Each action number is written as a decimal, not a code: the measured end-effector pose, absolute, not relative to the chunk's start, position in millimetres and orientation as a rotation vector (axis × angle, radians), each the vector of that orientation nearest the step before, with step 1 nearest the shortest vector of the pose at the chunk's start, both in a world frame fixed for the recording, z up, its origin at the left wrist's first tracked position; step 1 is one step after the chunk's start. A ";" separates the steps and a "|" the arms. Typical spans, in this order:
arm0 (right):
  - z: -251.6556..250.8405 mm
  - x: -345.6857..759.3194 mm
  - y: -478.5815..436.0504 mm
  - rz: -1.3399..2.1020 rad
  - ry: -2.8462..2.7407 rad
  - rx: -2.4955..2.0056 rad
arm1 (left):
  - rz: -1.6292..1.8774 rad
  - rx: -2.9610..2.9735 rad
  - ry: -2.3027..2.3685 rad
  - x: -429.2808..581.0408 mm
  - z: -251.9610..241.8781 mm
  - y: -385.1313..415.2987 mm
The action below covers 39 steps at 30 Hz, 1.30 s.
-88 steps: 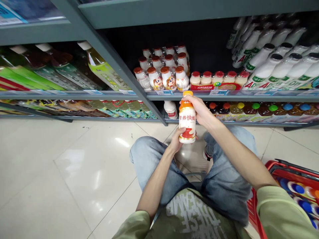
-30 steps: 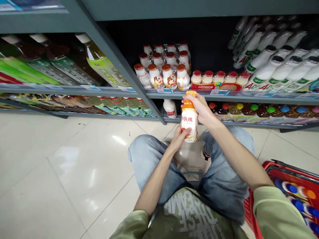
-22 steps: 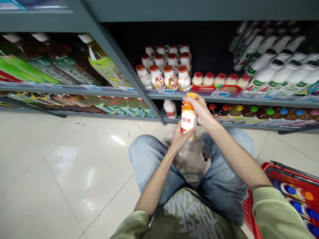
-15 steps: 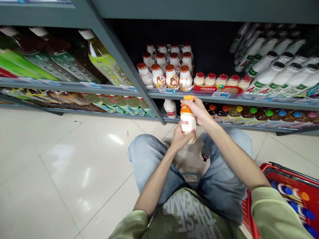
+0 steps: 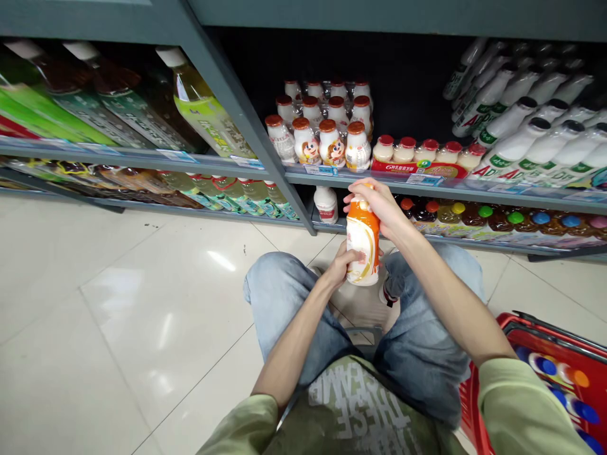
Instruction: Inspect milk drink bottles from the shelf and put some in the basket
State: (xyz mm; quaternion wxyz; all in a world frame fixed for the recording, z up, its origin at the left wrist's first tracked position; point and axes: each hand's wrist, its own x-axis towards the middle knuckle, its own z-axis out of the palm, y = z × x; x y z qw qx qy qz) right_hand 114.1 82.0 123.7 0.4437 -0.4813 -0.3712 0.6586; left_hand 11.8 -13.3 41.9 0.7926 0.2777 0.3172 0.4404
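I crouch in front of a store shelf and hold a white and orange drink bottle upright with both hands. My right hand is closed over its cap and neck from above. My left hand grips the lower part of the bottle from the left. The bottle's plain orange-swirl side faces me. It hangs above my knees, just below the shelf edge.
The shelf behind carries small red-capped milk bottles, a red multipack and white AD bottles on the right. Green tea bottles lie at the left. A red basket with bottles sits at my right on the tiled floor.
The bottle has been turned in my hands, so the label with red characters rotated away and a plain side faces me. My right hand slid over the cap.
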 end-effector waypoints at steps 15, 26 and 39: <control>123.1 110.6 82.2 1.613 -0.912 -1.263 | 0.961 0.551 0.806 18.2 40.9 -12.5; 121.5 109.7 82.2 1.612 -0.907 -1.255 | 0.987 0.525 0.788 18.2 37.8 -12.7; 121.6 111.4 83.6 1.627 -0.944 -1.219 | 0.973 0.467 0.734 19.5 39.7 -11.0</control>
